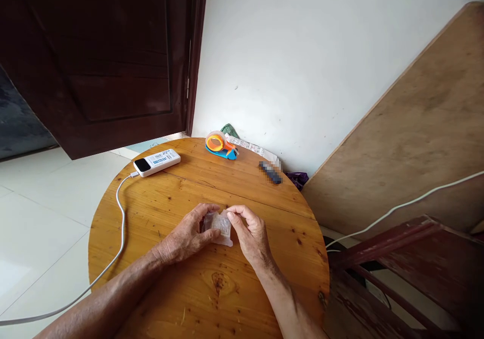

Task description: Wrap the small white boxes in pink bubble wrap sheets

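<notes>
A small clear plastic packet with something pale inside lies near the middle of the round wooden table. My left hand grips it from the left, its thumb across the packet's front and its fingers behind. At the packet's upper right corner, my right hand pinches the edge between thumb and forefinger. What the packet contains is too small to make out.
A white power bank with a white cable is at the table's back left. Farther back stands an orange and blue tape dispenser. A blurred dark object lies back right. A wooden chair stands at the right.
</notes>
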The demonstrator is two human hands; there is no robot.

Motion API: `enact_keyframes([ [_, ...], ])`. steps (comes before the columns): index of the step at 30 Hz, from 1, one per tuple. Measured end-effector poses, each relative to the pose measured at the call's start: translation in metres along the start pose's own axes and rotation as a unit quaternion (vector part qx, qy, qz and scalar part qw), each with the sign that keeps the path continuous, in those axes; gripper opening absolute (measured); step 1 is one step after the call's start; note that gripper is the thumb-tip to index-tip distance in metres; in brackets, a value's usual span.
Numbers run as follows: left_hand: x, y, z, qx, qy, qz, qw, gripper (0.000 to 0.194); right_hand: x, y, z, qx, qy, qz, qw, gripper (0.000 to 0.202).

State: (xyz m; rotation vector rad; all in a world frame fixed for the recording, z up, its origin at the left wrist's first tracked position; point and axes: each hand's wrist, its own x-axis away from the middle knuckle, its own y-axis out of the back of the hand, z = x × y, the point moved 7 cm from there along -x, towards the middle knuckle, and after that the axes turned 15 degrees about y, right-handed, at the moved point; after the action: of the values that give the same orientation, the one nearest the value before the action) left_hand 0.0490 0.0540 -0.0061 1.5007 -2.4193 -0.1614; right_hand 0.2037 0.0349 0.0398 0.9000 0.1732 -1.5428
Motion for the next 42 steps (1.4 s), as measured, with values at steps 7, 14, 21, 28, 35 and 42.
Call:
enact_keyframes([
  [7,0.002,0.000,-0.009,-0.022,-0.017,-0.005,1.000,0.045,0.000,0.002,0.009,0.055,0.044,-0.017,0.997,0.011],
  [14,0.000,0.002,-0.010,-0.035,-0.021,-0.010,0.999,0.037,-0.001,-0.011,0.049,0.213,0.252,0.095,0.939,0.020],
  [21,-0.002,0.005,-0.006,-0.040,-0.029,-0.009,0.999,0.038,0.001,-0.003,0.055,0.184,0.254,0.064,0.948,0.020],
  [28,0.002,0.005,-0.015,-0.054,-0.011,-0.003,0.998,0.038,-0.006,0.009,0.028,0.099,0.141,0.104,0.980,0.017],
  [35,0.004,0.005,-0.019,-0.070,-0.026,-0.004,0.997,0.041,-0.001,-0.001,0.021,0.082,0.124,0.148,0.978,0.031],
  [42,0.005,0.004,-0.022,-0.065,-0.034,-0.010,0.997,0.045,-0.002,-0.004,0.025,0.106,0.154,0.097,0.978,0.015],
])
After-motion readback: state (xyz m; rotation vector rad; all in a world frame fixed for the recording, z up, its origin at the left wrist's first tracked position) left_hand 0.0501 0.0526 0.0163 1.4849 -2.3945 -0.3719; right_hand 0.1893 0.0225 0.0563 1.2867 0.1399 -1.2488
